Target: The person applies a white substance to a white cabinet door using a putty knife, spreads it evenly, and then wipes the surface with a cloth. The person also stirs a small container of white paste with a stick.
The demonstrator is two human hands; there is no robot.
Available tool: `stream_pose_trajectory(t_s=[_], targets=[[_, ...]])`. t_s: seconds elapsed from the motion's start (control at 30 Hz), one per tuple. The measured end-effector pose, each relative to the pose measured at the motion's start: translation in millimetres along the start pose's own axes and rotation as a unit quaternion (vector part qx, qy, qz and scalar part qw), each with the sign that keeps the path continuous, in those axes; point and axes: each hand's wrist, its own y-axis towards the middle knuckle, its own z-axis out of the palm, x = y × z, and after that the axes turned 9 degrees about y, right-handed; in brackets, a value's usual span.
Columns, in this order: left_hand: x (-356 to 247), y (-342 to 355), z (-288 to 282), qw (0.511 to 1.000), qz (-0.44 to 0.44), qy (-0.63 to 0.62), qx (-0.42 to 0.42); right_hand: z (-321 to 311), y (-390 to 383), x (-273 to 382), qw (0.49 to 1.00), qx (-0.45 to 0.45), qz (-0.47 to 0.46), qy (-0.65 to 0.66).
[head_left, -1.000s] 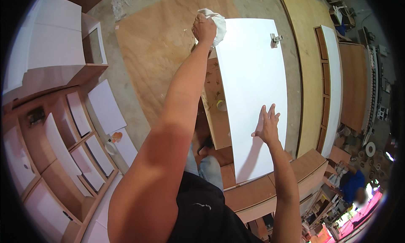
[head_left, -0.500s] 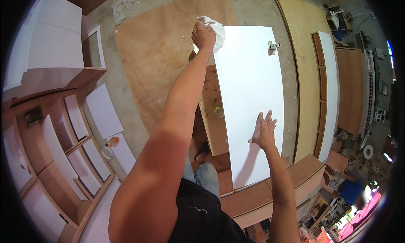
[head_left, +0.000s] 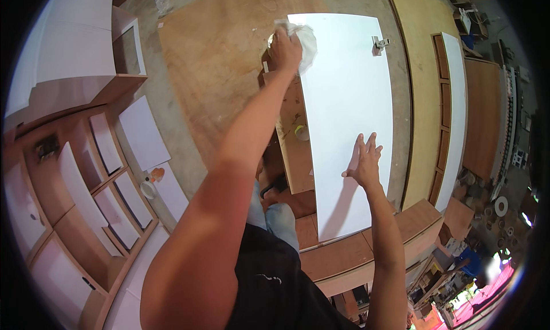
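My left hand [head_left: 285, 50] grips a crumpled white cloth [head_left: 307, 46] at the upper left edge of a long white panel [head_left: 344, 92], blurred by motion. My right hand [head_left: 364, 162] rests with spread fingers on the panel's lower right part. A metal hinge [head_left: 378, 46] sits at the panel's upper right edge. Under the panel's left side is a brown wooden piece [head_left: 295, 163], with a small pale yellowish round item [head_left: 299, 132] on it.
A plywood sheet [head_left: 206, 43] lies on the floor ahead. Cubbies with white faces [head_left: 80, 215] and white offcuts [head_left: 143, 126] are left. Long boards [head_left: 415, 100] lie right. A wooden carcass [head_left: 332, 258] is near me. A person in blue [head_left: 470, 264] is at lower right.
My left hand and cloth have moved a little right and down along the panel's edge. The view has shifted slightly. My right hand keeps its place on the panel.
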Motion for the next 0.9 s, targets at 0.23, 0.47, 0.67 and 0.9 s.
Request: stream_pose_trajectory(t_s=[0.23,0.47,0.67,0.9], targets=[[43.5,-228.9,-41.3,0.996,0.045,-0.004,0.075,8.1,-2.4,-8.6,0.999,-0.026,-0.026,-0.013],[66.2,-373.7,-64.4,0.992,0.062,-0.003,0.110,20.5,-3.2,-16.2,0.999,-0.045,-0.016,-0.014],[79.8,-480.3,-85.7,0.986,0.065,0.008,0.155,26.8,-0.8,-19.9,0.998,-0.062,0.008,-0.016],[100.4,-610.4,-121.9,0.957,0.077,0.033,0.278,35.1,-1.5,-30.1,0.996,-0.076,-0.026,-0.028]])
